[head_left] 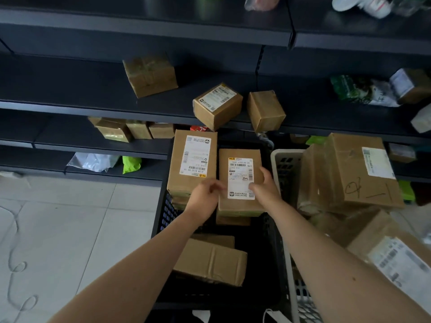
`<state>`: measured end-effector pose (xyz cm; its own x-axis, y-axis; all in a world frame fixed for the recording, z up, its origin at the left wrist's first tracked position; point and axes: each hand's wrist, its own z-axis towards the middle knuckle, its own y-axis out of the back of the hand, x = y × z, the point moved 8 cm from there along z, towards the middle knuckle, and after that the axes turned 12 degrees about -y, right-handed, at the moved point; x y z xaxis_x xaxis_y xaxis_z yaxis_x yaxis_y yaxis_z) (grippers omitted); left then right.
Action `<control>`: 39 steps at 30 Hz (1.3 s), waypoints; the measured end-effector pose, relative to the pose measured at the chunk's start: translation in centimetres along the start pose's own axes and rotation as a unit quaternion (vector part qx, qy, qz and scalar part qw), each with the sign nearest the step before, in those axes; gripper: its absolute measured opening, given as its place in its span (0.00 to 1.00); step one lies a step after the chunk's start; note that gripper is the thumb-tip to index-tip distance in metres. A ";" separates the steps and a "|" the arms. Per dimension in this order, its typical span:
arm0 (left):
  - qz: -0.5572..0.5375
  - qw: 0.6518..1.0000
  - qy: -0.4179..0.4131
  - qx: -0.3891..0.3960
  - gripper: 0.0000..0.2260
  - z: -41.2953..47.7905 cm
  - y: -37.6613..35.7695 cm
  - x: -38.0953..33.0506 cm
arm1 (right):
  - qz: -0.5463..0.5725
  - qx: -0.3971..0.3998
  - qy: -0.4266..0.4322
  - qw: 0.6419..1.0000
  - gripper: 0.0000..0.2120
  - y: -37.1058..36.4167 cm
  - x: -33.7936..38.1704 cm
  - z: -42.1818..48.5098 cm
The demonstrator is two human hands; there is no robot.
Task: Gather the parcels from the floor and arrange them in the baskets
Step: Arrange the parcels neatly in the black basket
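Parcel (240, 176) with white label, pinched at its left edge by left hand (206, 195) and gripped at its right edge by right hand (265, 186), fingers curled; lying flat atop stacked boxes (232, 220) inside black basket (165, 213), just beside another labelled parcel (192, 162); white basket (279, 157) to the right.
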<state>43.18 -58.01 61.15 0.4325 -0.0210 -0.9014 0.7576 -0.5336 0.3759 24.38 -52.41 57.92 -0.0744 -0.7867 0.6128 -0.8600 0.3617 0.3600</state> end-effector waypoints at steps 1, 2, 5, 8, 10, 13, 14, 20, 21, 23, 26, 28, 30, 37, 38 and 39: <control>-0.001 1.000 0.005 0.003 0.13 -0.5 0.6 0.8 | 0.007 -0.021 -0.003 1.000 0.35 -0.1 -0.9 -0.5; 0.005 1.000 0.019 0.009 0.13 -1.0 1.1 1.9 | 0.009 -0.046 -0.012 0.999 0.33 -0.1 -2.1 -1.2; 0.108 0.993 0.053 0.023 0.11 -2.5 2.9 4.9 | 0.008 -0.137 -0.067 0.988 0.26 -0.1 -6.5 -3.3; 0.265 0.959 0.054 0.085 0.11 -3.9 4.2 7.3 | 0.017 -0.188 -0.132 0.973 0.22 -0.8 -9.9 -5.8; 0.318 0.940 0.020 0.119 0.14 -4.7 4.9 8.5 | -0.007 -0.192 -0.201 0.961 0.25 -1.8 -12.1 -7.5; 0.391 0.894 -0.039 0.217 0.17 -6.6 4.4 8.8 | -0.030 -0.149 -0.296 0.943 0.31 -4.2 -15.0 -10.0; 0.410 0.876 -0.051 0.247 0.19 -7.4 4.1 8.9 | -0.019 -0.128 -0.318 0.939 0.33 -5.2 -15.6 -10.8; 0.453 0.792 -0.117 0.392 0.49 -12.3 1.7 10.3 | 0.119 -0.079 -0.310 0.940 0.29 -8.5 -16.2 -13.9; 0.475 0.781 -0.133 0.384 0.51 -12.5 1.5 10.5 | 0.148 -0.086 -0.309 0.936 0.29 -8.5 -16.3 -14.4; 0.496 0.782 -0.157 0.343 0.51 -12.2 1.5 10.5 | 0.188 -0.096 -0.303 0.929 0.28 -8.4 -16.4 -15.3; 0.492 0.794 -0.169 0.314 0.50 -11.6 1.7 9.8 | 0.210 -0.099 -0.291 0.928 0.27 -8.0 -16.0 -15.9; 0.488 0.799 -0.168 0.309 0.47 -11.3 1.8 9.6 | 0.225 -0.102 -0.278 0.928 0.26 -7.5 -15.5 -16.1; 0.474 0.812 -0.163 0.298 0.42 -11.1 2.1 9.2 | 0.225 -0.097 -0.259 0.934 0.26 -7.3 -14.8 -16.2; 0.366 0.869 -0.146 0.300 0.43 -10.0 3.4 7.9 | 0.226 -0.173 -0.179 0.942 0.20 -4.2 -12.7 -15.4; 0.346 0.875 -0.146 0.306 0.44 -9.6 3.7 7.5 | 0.232 -0.196 -0.181 0.935 0.23 -3.5 -12.9 -15.2; 0.321 0.884 -0.143 0.309 0.45 -9.2 4.1 6.8 | 0.240 -0.219 -0.191 0.926 0.26 -2.9 -13.0 -15.0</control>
<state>53.72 -52.50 58.55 0.4686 -0.6526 -0.5954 -0.0499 -0.6925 0.7197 35.41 -35.70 59.49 -0.6395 -0.5727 0.5129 -0.4013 0.8177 0.4127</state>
